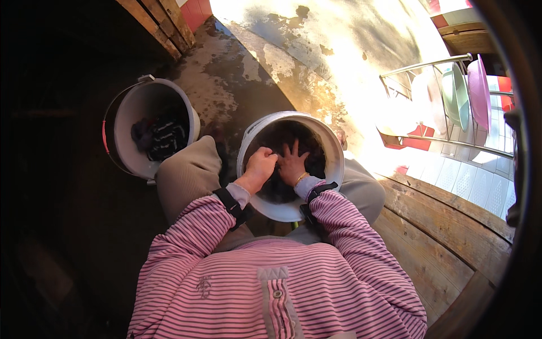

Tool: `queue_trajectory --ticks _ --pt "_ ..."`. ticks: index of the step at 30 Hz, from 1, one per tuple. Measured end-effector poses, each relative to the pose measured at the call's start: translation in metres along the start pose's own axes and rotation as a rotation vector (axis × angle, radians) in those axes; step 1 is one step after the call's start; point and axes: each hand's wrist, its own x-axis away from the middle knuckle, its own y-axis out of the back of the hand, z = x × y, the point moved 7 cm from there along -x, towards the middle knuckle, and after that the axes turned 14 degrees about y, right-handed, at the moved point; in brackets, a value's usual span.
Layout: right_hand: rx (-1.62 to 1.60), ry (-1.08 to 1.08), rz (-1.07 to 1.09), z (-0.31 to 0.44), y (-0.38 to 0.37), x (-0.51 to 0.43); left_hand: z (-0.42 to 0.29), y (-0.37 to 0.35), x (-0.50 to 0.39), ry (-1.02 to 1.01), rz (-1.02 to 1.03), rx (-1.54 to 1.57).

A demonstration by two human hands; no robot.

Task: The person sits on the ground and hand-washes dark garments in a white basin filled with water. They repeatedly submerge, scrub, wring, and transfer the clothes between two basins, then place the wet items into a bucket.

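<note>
Between my knees stands a white plastic bucket (277, 210) with dark, wet-looking contents (275, 188), perhaps cloth in water; the shadow hides the detail. My left hand (259, 166) is curled over the left part of the bucket's mouth, and whether its fingers grip anything cannot be seen. Beside it, my right hand (292, 164) lies palm down with fingers spread over the dark contents. A second white bucket (127, 108) with a red-gripped wire handle stands by my left knee. Dark clothes (167, 137), some with pale stripes, lie inside it.
A metal rack (427, 65) at the right holds a green basin (455, 97) and a pink basin (479, 93). Wooden boards (436, 212) run along my right side. The concrete floor (250, 76) has wet patches. A wooden post (159, 25) rises at upper left.
</note>
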Motion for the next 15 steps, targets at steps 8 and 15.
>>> queue_trajectory --ticks 8,15 --pt "-0.279 0.132 -0.034 -0.034 -0.019 -0.033 0.009 -0.003 -0.006 0.163 0.102 0.044" --pt "-0.915 0.65 -0.722 -0.027 0.107 0.058 -0.006 -0.03 0.018 0.336 0.468 0.31"
